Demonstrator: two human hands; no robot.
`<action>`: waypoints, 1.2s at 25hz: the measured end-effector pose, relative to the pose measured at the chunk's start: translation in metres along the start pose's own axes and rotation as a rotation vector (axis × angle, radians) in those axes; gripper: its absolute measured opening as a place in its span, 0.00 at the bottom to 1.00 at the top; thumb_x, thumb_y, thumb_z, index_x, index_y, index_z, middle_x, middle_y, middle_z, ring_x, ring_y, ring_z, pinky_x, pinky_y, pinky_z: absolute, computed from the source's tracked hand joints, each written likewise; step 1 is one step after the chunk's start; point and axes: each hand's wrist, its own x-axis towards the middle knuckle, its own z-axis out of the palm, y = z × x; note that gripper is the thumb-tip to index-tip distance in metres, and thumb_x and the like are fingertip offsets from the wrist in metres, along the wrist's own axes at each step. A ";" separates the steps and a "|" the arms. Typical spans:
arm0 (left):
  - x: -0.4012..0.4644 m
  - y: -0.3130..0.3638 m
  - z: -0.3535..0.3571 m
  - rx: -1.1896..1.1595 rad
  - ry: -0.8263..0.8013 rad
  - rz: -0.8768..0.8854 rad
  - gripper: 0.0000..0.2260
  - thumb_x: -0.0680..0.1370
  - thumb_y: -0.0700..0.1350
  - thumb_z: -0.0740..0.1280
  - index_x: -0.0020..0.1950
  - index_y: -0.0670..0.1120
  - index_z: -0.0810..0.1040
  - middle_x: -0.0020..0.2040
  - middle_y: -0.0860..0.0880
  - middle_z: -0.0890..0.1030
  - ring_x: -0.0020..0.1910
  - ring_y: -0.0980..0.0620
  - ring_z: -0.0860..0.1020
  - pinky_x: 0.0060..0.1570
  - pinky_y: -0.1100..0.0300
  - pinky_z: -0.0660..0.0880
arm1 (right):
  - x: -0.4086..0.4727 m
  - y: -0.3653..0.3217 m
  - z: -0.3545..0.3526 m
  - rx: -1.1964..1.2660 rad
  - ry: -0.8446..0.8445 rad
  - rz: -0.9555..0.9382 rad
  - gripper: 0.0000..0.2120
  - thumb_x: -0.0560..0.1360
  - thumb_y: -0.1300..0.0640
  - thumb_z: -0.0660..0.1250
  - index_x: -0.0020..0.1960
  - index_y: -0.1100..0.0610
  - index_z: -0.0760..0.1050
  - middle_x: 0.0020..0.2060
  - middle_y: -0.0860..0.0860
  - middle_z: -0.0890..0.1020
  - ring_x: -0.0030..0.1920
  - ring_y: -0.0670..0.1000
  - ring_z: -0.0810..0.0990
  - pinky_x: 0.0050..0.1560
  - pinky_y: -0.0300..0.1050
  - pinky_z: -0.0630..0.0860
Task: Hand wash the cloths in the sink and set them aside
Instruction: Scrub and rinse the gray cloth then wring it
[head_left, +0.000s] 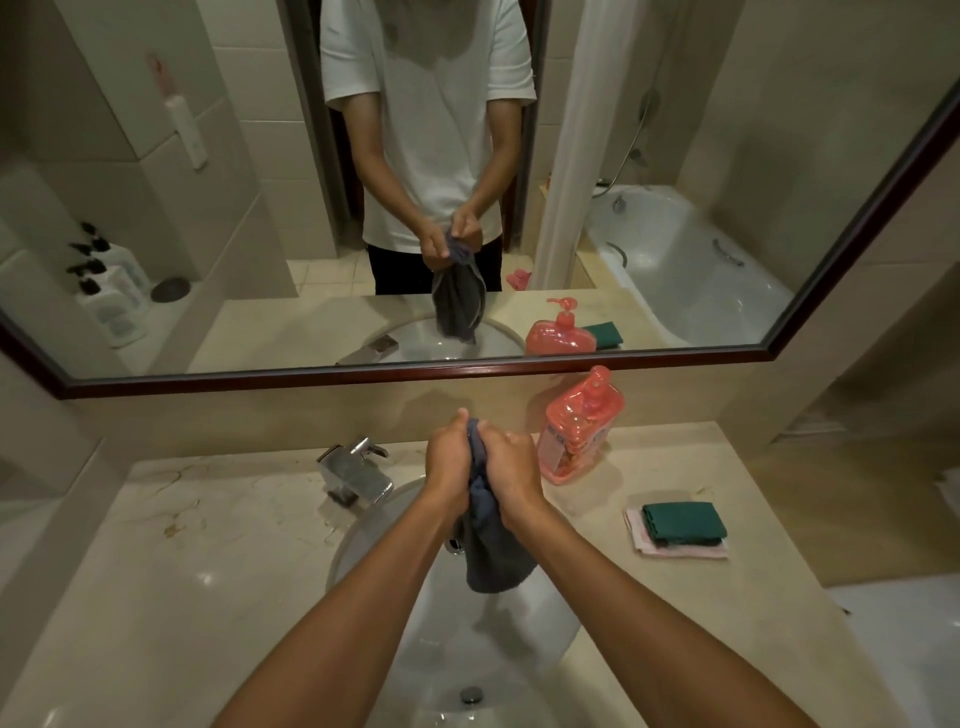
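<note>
Both hands, left (451, 470) and right (511, 470), have a tight grip on the grey cloth (491, 551), bunched between them over the sink (363, 540) so drips land there, I guess. Folded cloths (683, 522) sit on the surface off right.

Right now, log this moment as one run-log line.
step: wringing | left hand + right hand: grip grey cloth over sink | green cloth: folded on counter | faucet: no water visible

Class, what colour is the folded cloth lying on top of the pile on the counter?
Dark green: the top cloth, seen in the head view.
</note>
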 end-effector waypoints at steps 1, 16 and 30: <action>0.001 -0.002 0.002 0.031 0.001 0.002 0.27 0.84 0.50 0.59 0.25 0.47 0.74 0.25 0.47 0.73 0.25 0.52 0.74 0.32 0.58 0.70 | 0.003 -0.001 -0.002 -0.004 0.019 -0.002 0.16 0.77 0.51 0.64 0.32 0.53 0.78 0.28 0.49 0.79 0.34 0.50 0.80 0.41 0.52 0.78; 0.013 -0.016 0.006 0.071 0.027 0.131 0.20 0.83 0.53 0.62 0.38 0.42 0.82 0.37 0.43 0.85 0.40 0.45 0.84 0.45 0.52 0.79 | 0.009 0.000 -0.023 0.244 -0.109 0.118 0.15 0.82 0.56 0.62 0.41 0.59 0.81 0.36 0.55 0.84 0.39 0.50 0.84 0.42 0.42 0.78; 0.008 0.008 0.020 0.356 0.079 0.303 0.24 0.85 0.52 0.57 0.30 0.46 0.74 0.24 0.51 0.74 0.23 0.56 0.71 0.28 0.60 0.68 | 0.014 -0.021 -0.017 -0.106 0.193 -0.254 0.13 0.82 0.50 0.62 0.40 0.53 0.73 0.34 0.48 0.79 0.35 0.44 0.78 0.39 0.44 0.75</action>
